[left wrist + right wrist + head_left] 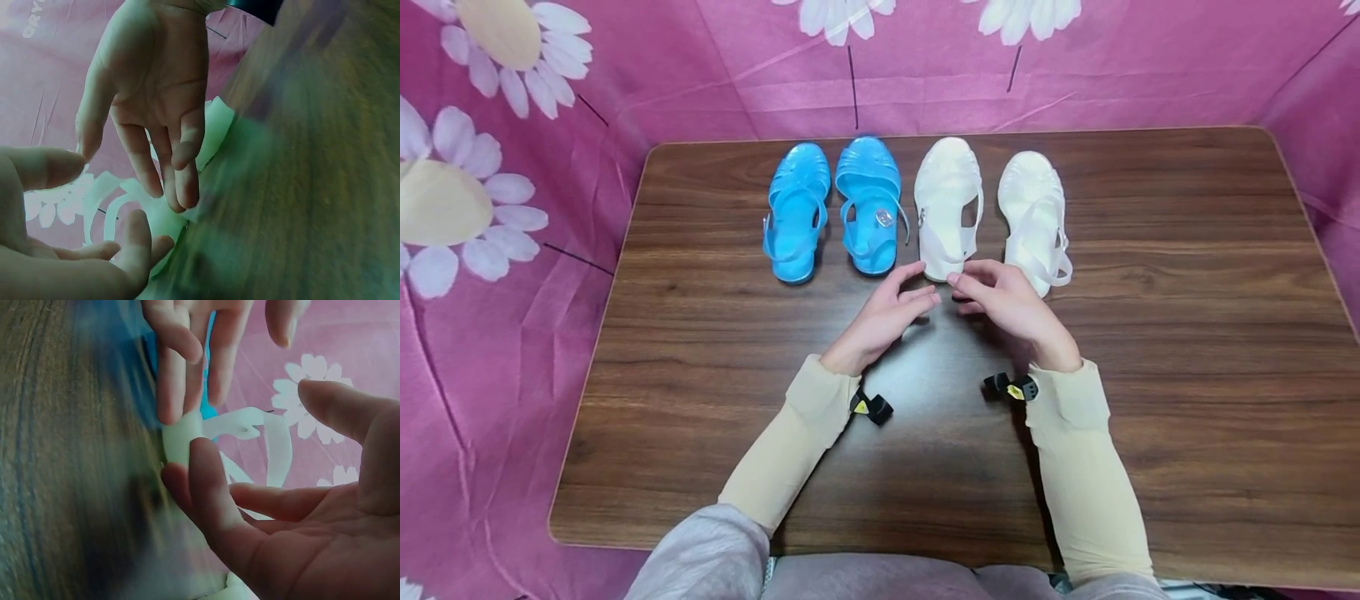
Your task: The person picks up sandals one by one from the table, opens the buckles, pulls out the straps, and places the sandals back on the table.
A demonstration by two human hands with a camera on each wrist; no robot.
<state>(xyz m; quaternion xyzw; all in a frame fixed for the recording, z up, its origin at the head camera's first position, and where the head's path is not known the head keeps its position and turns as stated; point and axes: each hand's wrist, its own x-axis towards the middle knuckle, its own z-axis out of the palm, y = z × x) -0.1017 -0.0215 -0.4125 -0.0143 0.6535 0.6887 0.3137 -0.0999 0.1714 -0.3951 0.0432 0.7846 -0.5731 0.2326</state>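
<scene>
Two white sandals stand at the back of the table, toes away from me: the left white sandal (946,192) and the right white sandal (1033,217). My left hand (883,315) is at the near left side of the left one's heel, fingers extended and apart from the thumb. On the other side of that heel is my right hand (1000,300), its fingers loosely bent with nothing between them. Both wrist views show the fingertips close around the white heel (182,439), palms facing each other.
A pair of blue sandals, the left blue sandal (794,221) and the right blue sandal (871,225), stands to the left. All rest on a brown wooden table (700,375). Behind hangs a pink cloth (925,92) with white flowers.
</scene>
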